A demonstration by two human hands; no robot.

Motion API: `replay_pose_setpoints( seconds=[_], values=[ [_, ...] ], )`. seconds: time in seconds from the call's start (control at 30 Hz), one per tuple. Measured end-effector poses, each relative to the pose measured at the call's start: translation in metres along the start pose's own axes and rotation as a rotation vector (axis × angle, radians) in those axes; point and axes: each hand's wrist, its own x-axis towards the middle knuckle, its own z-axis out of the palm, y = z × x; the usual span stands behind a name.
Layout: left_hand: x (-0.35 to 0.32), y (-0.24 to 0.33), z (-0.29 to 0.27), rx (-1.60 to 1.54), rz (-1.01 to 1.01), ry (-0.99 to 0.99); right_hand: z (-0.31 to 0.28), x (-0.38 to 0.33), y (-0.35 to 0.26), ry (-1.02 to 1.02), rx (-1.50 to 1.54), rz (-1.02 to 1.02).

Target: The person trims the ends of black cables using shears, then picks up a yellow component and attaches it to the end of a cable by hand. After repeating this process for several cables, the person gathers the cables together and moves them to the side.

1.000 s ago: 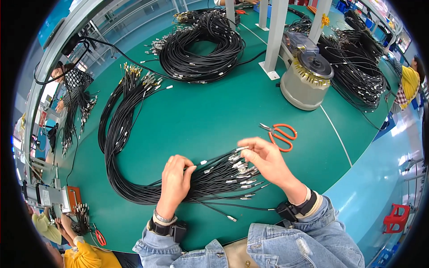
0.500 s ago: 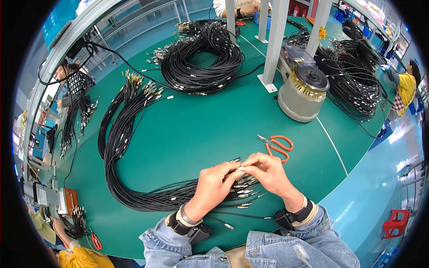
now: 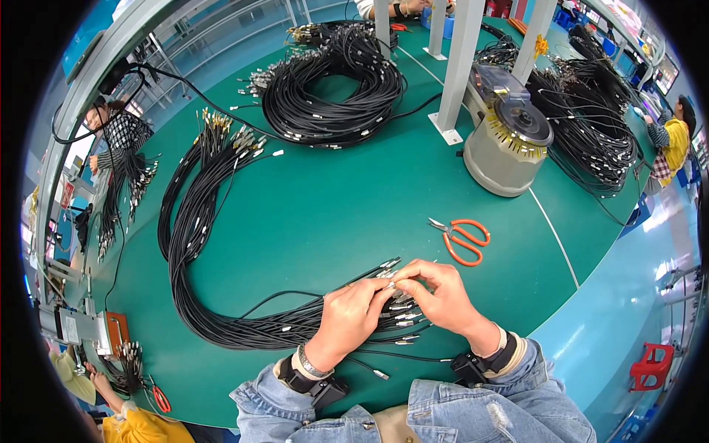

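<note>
My left hand and my right hand meet fingertip to fingertip, both pinching a small pale piece on the end of a black cable. The fingers cover most of that piece. Beneath them lies a long bundle of black cables, its metal-tipped ends fanned out under and beside my hands. The bundle curves left and up the green table to its other end, which has yellow and white tips. Just beyond my right hand lie scissors with orange handles, their blades a little apart.
Behind are a big coil of black cables, a grey post and a round grey machine with a yellow-marked dial. More cables heap up at the right of the green table. Co-workers sit around, and a red stool stands on the floor.
My hands stay together over the cable ends, with the fingertips shifted slightly and the white piece now more covered. One cable has bowed up from the bundle left of my left hand.
</note>
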Motion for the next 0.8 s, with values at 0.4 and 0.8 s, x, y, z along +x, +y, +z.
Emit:
replay_pose_setpoints(
  seconds=[0.4,0.8],
  values=[
    [-0.004,-0.01,0.003,-0.079,0.013,0.044,0.005,-0.003,0.007,0.031,0.125,0.113],
    [-0.01,-0.012,-0.002,-0.09,0.057,0.136,0.015,0.005,-0.002,0.069,0.197,0.217]
  ],
)
